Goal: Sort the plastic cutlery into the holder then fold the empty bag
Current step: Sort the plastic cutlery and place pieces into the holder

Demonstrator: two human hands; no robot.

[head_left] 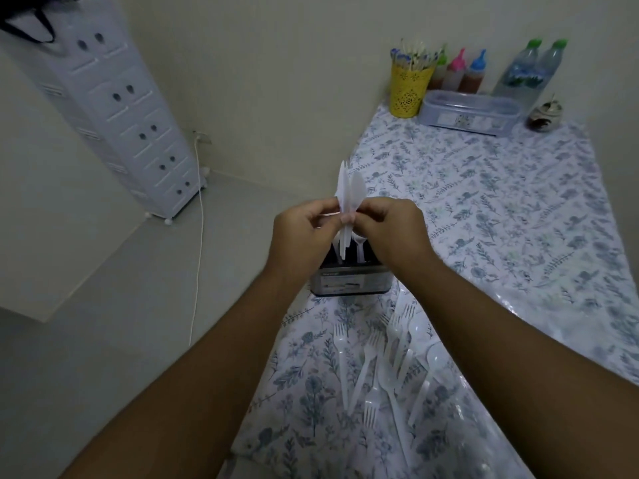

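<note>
White plastic knives point(350, 195), a small bunch of them, stand upright between the two hands above the holder point(349, 278). The left hand point(302, 233) pinches the bunch from one side and the right hand point(390, 229) pinches it from the other, fingertips meeting at the handles, so the hands are together and both clamped on the knives. The blades point up; the handle ends hang just over the holder's dark compartments, where a few white pieces point(359, 247) already stand. The holder sits at the table's left edge, on the floral tablecloth point(501, 209). Nearer the person, loose forks and spoons point(387, 361) lie scattered on the cloth, near the table's near edge. At the far edge stand a yellow cup of sticks point(409, 86), squeeze bottles point(463, 72), water bottles point(532, 70) and a clear lidded box point(466, 112).
</note>
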